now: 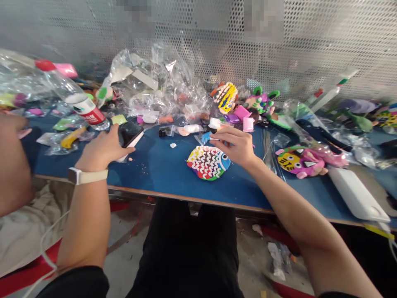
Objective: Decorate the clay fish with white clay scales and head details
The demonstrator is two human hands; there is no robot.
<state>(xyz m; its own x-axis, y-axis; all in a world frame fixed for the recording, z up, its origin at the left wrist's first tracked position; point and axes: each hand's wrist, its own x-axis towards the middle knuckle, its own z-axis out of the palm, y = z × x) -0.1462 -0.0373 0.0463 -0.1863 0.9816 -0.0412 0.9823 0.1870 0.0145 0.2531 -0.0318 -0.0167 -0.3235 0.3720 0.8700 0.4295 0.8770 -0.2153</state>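
Observation:
A clay fish (208,162) with white wavy scales, a blue face and multicoloured edges lies flat near the table's front edge. Just above it, my right hand (237,142) is closed, with fingertips pinched at a small piece of blue clay (206,137). My left hand (101,148), with a watch on its wrist, is closed around the left side of a phone (132,133) with a dark top and white edge; some of its fingers are hidden. A small white clay bit (173,145) lies between the two hands.
A red-capped bottle (89,114) leans at the left, near another person's arm (14,165). Clear plastic wrappers (167,91) pile up along the perforated metal panel (211,25). At right are a pink-and-yellow clay figure (299,162) and a white power bank (356,194) with a cable.

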